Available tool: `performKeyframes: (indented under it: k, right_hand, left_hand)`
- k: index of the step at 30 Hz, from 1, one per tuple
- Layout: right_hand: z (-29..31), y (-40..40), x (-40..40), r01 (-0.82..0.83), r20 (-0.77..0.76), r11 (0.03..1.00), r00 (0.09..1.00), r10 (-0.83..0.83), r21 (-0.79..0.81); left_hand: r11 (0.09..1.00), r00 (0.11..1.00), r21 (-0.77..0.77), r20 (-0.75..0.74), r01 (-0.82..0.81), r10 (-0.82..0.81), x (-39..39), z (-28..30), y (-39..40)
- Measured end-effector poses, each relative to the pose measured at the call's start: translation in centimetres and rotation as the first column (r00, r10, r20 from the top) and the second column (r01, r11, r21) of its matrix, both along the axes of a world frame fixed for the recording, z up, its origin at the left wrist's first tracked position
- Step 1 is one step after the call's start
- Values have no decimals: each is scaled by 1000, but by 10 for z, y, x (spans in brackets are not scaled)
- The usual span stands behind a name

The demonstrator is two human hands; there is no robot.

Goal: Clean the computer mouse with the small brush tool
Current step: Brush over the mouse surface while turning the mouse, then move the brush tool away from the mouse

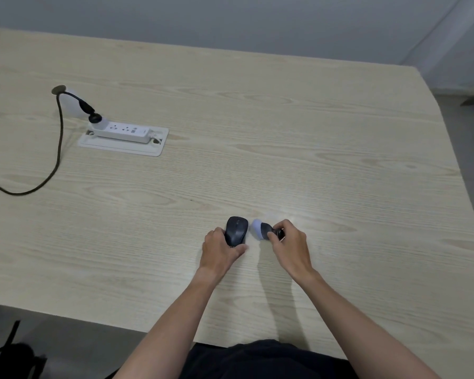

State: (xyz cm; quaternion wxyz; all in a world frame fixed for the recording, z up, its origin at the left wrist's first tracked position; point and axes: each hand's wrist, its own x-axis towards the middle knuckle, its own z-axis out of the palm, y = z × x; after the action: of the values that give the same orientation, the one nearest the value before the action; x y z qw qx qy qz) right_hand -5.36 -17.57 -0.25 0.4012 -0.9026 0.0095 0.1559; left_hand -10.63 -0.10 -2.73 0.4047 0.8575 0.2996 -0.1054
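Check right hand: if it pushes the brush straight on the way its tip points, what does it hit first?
Probably the mouse. The right hand aims the brush tool up-left, tip just beside the mouse's right edge; depth unclear, so it could pass behind.

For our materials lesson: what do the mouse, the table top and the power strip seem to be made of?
Mouse: likely matte dark grey plastic; smooth moulded shell, dull sheen.
Table top: pale wood or wood-look laminate; printed-looking grain, soft glare.
Power strip: probably glossy white plastic; smooth, moulded sockets.
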Motion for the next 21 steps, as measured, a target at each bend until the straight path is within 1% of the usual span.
performKeyframes:
  k: [2, 5, 8, 12, 16, 21]
  right_hand:
    - [1, -1, -3, 17, -12, 999, 1000, -16, 44]
    - [-2, -4, -4, 49, -33, 997, 998, -47, 66]
    - [-6, -8, -3, 84, -50, 995, 995, -81, 48]
    - [-16, -14, 0, 170, -120, 985, 979, -165, 31]
    - [-21, -13, 2, 199, -135, 979, 970, -204, -46]
    - [-23, -6, 4, 171, -145, 975, 971, -191, -139]
  left_hand:
    - [1000, 1000, 4, 14, -21, 21, 1, 0, -2]
    - [999, 999, 20, 22, -38, 38, 2, 0, -4]
    - [998, 999, 41, 19, -49, 48, 2, 0, -4]
    - [999, 999, 37, 43, -35, 33, 3, 1, -4]
    - [998, 998, 62, 65, 5, -9, 6, 0, -3]
    - [992, 996, 96, 33, 85, -88, 14, -2, 3]
